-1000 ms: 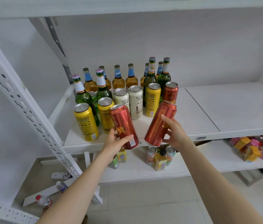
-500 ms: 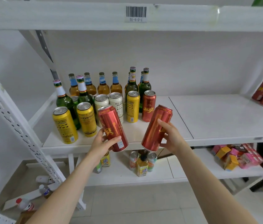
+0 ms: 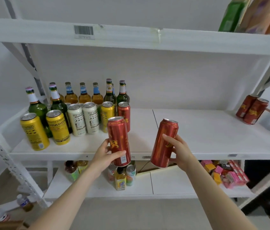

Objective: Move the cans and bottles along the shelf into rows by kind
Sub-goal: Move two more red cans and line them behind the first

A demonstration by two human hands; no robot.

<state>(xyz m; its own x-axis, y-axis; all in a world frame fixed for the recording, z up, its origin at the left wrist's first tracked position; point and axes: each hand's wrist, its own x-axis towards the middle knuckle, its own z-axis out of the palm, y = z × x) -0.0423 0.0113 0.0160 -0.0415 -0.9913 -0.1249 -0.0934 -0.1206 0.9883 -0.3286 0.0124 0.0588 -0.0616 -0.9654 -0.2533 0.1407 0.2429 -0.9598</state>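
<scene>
The left hand (image 3: 105,156) grips a red can (image 3: 118,141); the right hand (image 3: 180,151) grips a second red can (image 3: 164,143). Both have moved right from the mixed group (image 3: 74,117) and are now in front of the shelf (image 3: 213,130) edge. Probable destination: the red pair (image 3: 252,109), frame right.

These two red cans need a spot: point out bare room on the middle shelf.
The white middle shelf lies bare between the single standing red can and the two red cans at its right. Its left end is crowded with yellow cans, white cans and glass bottles.
</scene>
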